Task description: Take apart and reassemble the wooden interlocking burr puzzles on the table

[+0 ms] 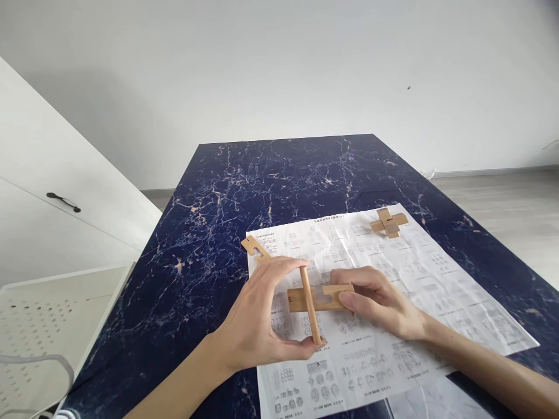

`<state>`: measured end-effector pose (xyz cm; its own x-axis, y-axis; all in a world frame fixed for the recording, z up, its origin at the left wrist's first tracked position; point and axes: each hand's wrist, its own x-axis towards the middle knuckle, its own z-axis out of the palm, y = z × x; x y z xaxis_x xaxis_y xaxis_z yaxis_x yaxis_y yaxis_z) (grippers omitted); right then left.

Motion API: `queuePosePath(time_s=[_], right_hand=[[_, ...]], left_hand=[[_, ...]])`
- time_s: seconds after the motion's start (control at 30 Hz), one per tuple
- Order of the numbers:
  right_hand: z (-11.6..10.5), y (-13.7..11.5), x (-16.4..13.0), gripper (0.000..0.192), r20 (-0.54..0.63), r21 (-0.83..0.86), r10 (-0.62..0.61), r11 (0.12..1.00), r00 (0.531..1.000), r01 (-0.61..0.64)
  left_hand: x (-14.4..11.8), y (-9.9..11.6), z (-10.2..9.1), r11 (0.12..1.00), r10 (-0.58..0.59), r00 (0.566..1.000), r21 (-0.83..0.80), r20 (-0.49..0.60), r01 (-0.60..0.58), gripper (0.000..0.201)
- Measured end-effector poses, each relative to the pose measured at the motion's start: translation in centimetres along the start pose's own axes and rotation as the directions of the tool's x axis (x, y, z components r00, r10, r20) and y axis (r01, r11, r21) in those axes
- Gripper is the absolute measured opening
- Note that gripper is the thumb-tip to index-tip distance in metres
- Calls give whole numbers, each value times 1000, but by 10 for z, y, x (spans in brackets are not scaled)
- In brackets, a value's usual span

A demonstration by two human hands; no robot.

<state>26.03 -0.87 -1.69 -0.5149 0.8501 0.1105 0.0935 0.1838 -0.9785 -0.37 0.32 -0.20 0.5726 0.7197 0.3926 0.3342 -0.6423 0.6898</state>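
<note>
Lower centre of the frame: left hand (257, 323) spread wide, thumb and fingertips pinching the ends of an upright wooden stick (310, 302). Just right: right hand (375, 302) clamped on a notched wooden bar (321, 298) crossing that stick, above the instruction sheet (393, 326).

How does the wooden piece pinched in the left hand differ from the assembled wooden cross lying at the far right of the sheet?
The held stick is a single slim bar, pinched end to end between the left hand's fingers; the assembled cross is several short bars interlocked. The stick is lifted above the instruction sheet, crossing a block in the right hand; the cross lies untouched on it. Both are pale wood.
</note>
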Motion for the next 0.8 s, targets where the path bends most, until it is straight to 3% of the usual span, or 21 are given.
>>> queuePosePath(time_s=[0.8], right_hand=[[-8, 19, -6, 47, -87, 184, 14, 983, 996, 2]], left_hand=[[2, 1, 1, 996, 66, 992, 58, -111, -60, 105]])
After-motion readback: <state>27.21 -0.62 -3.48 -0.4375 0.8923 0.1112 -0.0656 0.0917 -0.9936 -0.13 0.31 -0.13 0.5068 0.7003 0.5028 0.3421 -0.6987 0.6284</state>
